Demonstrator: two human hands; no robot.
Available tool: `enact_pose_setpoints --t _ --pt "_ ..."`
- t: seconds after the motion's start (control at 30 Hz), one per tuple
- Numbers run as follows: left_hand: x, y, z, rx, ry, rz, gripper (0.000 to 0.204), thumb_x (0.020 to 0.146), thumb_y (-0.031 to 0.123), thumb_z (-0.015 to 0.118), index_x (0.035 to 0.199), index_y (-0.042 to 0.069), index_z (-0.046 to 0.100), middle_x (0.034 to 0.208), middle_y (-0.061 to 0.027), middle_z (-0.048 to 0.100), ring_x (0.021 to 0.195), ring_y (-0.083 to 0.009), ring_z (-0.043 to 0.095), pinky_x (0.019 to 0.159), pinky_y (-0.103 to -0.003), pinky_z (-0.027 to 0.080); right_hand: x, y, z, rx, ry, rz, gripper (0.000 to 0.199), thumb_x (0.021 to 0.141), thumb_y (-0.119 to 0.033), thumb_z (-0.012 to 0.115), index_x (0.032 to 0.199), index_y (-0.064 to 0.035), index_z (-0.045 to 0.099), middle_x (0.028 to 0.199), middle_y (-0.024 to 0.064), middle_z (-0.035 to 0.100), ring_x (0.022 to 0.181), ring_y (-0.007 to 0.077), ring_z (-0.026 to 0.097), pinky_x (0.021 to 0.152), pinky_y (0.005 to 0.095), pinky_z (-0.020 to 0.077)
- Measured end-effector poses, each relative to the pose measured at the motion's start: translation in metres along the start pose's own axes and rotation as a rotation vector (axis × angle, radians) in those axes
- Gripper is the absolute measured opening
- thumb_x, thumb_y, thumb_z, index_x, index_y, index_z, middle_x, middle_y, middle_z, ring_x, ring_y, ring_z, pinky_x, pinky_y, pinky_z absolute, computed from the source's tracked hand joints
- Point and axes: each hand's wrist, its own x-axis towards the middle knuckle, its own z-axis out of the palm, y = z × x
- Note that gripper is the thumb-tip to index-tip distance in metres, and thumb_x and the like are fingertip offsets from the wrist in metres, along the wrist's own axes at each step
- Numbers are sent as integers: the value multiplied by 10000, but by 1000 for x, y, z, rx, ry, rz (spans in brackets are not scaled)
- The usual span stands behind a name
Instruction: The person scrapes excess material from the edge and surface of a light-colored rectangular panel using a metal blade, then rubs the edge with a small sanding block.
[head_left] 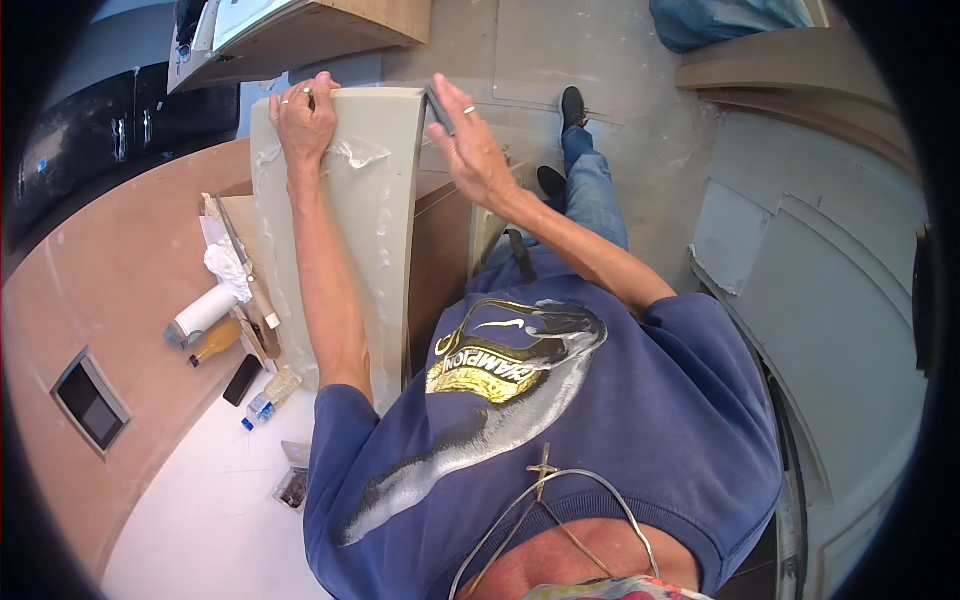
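Note:
A long, cream-grey panel (345, 200) stands in front of me, with whitish filler patches along its face and edges. My left hand (305, 125) is closed over its far end, fingers curled over the edge and the forearm lying along the face. Beside the panel's far right corner, my right hand (472, 155) holds a thin dark grey sanding block (439, 108) between thumb and fingers. The block is close against the panel's narrow right side; whether it touches cannot be made out.
To the left, a white surface (210, 500) bears a paper roll (205, 312), a yellow bottle (215, 342), a black phone (242, 380), a plastic water bottle (265, 405) and a small open box (293, 487). A wooden cabinet (330, 40) stands beyond the panel; grey panels (820, 270) line the right.

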Motion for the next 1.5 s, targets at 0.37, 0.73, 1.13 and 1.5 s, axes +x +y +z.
enact_pose_setpoints --t 0.37,0.73,1.13,1.5 --pt "7 -8 9 35 -79 -7 494 1045 454 486 912 65 759 895 -134 742 983 -303 666 1192 -520 269 -5 -23 38 6 54 91 697 1096 -371 403 1661 -65 133 1718 176 174 1591 380 125 1254 593 47" --pt "7 -2 7 27 -144 14 484 1049 446 478 925 71 757 903 -107 739 972 -299 655 1174 -500 283 37 23 27 253 210 252 640 1106 -361 391 1637 -44 227 1674 217 274 1561 324 260 1250 482 201" --pt "5 -7 8 2 -100 -25 496 1052 453 474 847 100 756 858 -65 742 971 -263 665 1166 -493 274 21 4 15 371 112 128 589 1119 -367 384 1586 -8 353 1621 174 414 1506 303 386 1227 372 300" --pt "5 -5 9 -10 -71 4 495 1058 455 460 855 119 761 831 -82 741 950 -273 669 1163 -486 289 28 20 -4 218 -5 247 586 1116 -383 362 1587 -35 356 1600 180 441 1445 366 458 1193 376 350"
